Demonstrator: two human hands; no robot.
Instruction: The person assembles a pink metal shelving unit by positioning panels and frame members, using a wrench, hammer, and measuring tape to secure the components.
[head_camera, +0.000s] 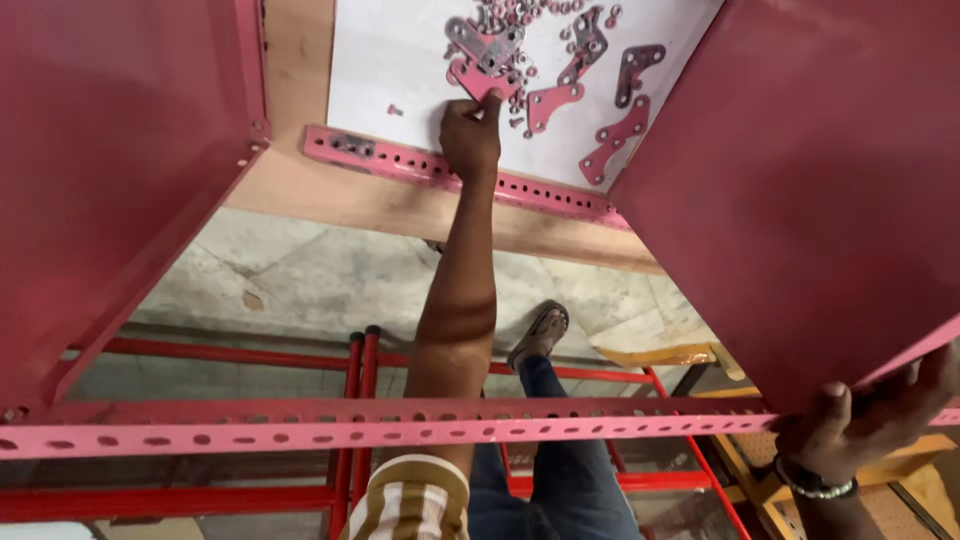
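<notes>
While I look down from the head camera, my left hand (471, 135) is stretched far forward, its fingertips pressed onto a pink metal bracket (478, 80) at the near edge of a scatter of brackets, bolts and nuts (545, 60) on a white sheet (390, 60); I cannot tell whether the fingers have pinched the bracket or only rest on it; just below the hand, touching the wrist, a pink perforated angle bar (420, 165) lies slantwise across a pale wooden board (330, 195); my right hand (868, 418), a beaded band at its wrist, is clenched around the lower corner of a large red metal panel (800, 190) that tilts up at my right; a matching red panel (110, 180) rises at my left; a long pink slotted bar (300, 428) runs across in front of me between the two panels; beneath it I see red frame rails (250, 355), grey stone floor (300, 280), and my jeans leg with a sandalled foot (540, 335).
</notes>
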